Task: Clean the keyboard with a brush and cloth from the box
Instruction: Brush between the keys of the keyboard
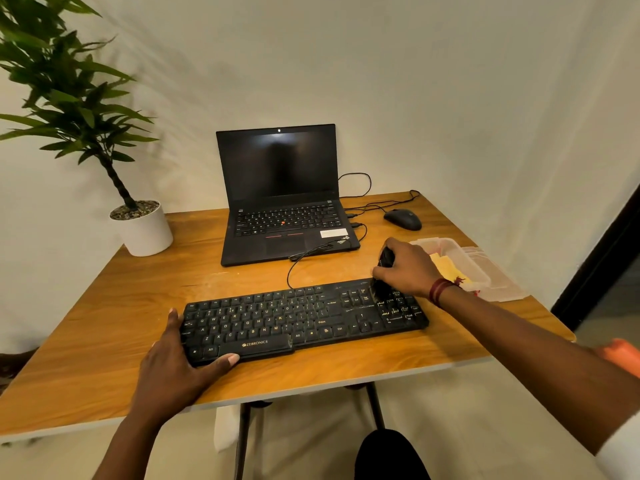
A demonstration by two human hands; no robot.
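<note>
A black keyboard lies across the front of the wooden table. My left hand holds its left end, fingers along the edge and thumb on the front rim. My right hand grips a black brush whose bristles touch the keys at the keyboard's far right, by the number pad. A clear plastic box sits just right of that hand, with a yellow cloth inside it, partly hidden by my wrist.
An open black laptop stands behind the keyboard, its cables trailing over the table. A black mouse lies at the back right. A potted plant is at the back left corner. The box lid lies under the box.
</note>
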